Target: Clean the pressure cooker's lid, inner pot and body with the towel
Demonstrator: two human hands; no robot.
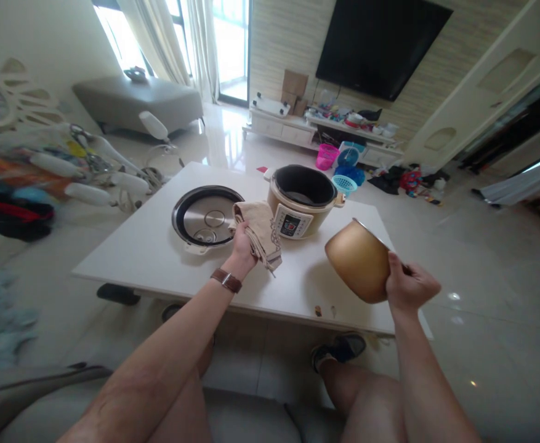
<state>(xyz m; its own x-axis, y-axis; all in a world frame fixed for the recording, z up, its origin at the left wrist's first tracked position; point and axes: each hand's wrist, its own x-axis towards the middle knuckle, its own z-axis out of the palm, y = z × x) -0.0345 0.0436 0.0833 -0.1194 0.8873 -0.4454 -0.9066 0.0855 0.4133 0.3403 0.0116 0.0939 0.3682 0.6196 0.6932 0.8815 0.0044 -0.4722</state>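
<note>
A folded beige cloth (261,229) is gripped in my left hand (244,245), held over the table between the lid and the cooker. My right hand (411,284) grasps the rim of a gold-coloured inner pot (358,258), which is tilted on its side with its mouth turned away, so its inside is hidden. Behind the cloth stands the electric pressure cooker (292,206), uncovered, its dark cavity showing and its control panel facing me. The round lid (205,215) lies upside down on the left, its metal inner face up.
The white table (140,246) carries two small bits (318,311) near its front edge. Beyond it are a pink basket (327,156), a light blue basket (345,184) and a low TV cabinet (279,128). A lamp with several white shades (89,194) stands left.
</note>
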